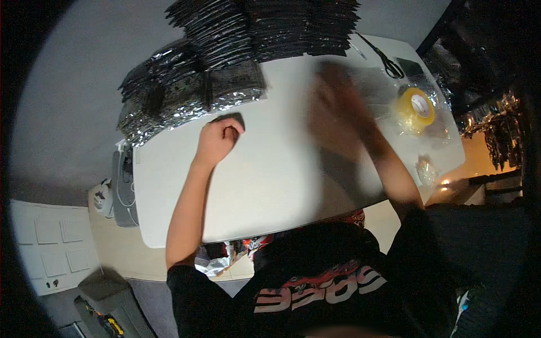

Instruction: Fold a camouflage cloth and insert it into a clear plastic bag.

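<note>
My left hand (218, 141) rests on the white table (265, 186), its fingers curled in and nothing visible in them. Just beyond it stand stacks of shiny black plastic packets (236, 84). Motion smears my right hand (335, 98) over the far right half of the table, so its fingers cannot be made out. To the right of that hand, a large roll of clear yellowish tape (417, 107) stands on a spread of clear plastic film (377, 87). Black-handled scissors (389, 65) lie beyond the roll.
A crumpled bit of clear plastic (426, 169) lies near the table's right edge. More dark shiny packets (501, 141) hang or sit off to the right. A grey case with a white cable (125, 186) is at the table's left side. Silvery plastic (217, 262) shows below the front edge.
</note>
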Demonstrator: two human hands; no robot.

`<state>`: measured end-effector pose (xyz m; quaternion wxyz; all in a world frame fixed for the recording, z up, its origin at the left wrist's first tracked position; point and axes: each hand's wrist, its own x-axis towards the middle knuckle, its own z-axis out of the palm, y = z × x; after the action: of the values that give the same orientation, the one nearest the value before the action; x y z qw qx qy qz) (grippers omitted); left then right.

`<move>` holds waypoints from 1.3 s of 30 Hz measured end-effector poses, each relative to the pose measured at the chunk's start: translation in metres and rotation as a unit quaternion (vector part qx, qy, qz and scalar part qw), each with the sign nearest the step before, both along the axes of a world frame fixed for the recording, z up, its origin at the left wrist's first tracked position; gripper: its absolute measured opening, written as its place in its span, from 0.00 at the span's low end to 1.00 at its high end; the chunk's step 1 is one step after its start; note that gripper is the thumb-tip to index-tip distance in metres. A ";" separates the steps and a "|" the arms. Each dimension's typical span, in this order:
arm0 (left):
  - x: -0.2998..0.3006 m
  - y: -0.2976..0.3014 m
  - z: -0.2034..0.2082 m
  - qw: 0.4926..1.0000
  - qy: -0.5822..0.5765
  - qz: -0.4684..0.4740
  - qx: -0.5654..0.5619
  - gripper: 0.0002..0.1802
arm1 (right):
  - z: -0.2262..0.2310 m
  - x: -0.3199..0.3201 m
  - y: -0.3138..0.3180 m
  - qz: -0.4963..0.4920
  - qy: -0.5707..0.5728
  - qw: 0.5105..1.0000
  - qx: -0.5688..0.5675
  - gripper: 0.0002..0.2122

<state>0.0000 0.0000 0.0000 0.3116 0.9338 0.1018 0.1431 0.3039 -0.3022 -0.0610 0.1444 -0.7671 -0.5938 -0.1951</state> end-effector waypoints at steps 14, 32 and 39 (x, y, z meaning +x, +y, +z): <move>-0.032 -0.002 0.014 0.997 -0.007 -0.069 -0.026 0.16 | 0.043 0.016 -0.045 -0.182 -0.098 0.912 -0.353 0.27; -0.437 -0.007 -0.098 0.636 -0.430 0.640 -0.018 0.13 | 0.058 -0.138 0.000 0.088 0.140 0.986 0.011 0.24; -0.408 -0.004 -0.241 0.742 -0.077 0.633 -0.208 0.11 | 0.055 -0.260 0.030 0.393 0.127 0.895 -0.166 0.28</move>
<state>-0.4081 -0.0038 -0.2408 0.3424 0.5528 0.6722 0.3541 0.0444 -0.2722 -0.0061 0.1546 -0.5022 -0.8472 0.0780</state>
